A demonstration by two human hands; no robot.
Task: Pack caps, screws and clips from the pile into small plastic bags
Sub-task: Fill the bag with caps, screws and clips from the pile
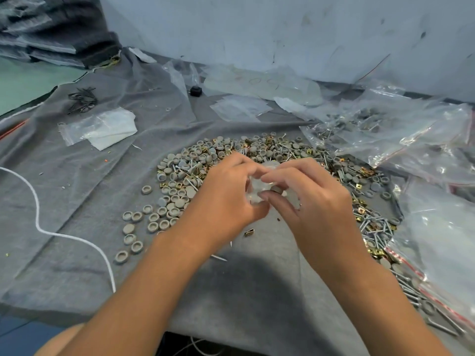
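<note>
The caps [164,217] were dull grey, the clips [361,209] brassy gold, the screws [377,231] silvery. A grey cloth [77,181] covered the tabletop. The clear plastic bags [437,140] carried red seal stripes. A white cord [38,222] crossed the cloth; the wall [257,29] was pale blue-grey.

Work surface draped in grey cloth [84,176], wrinkled. At centre, a broad pile [195,165] of grey caps, gold clips and silver screws, curving round toward 4 o'clock. Loose caps [136,227] scattered at 8 o'clock. Flat clear bags [99,129] at 10 o'clock; beyond them a dark bundle [82,100], possibly black screws. White cord [38,222] at 9 o'clock. Heaped clear bags [401,129] from 1 to 4 o'clock. Small black object [195,90] at 12 o'clock.
</note>
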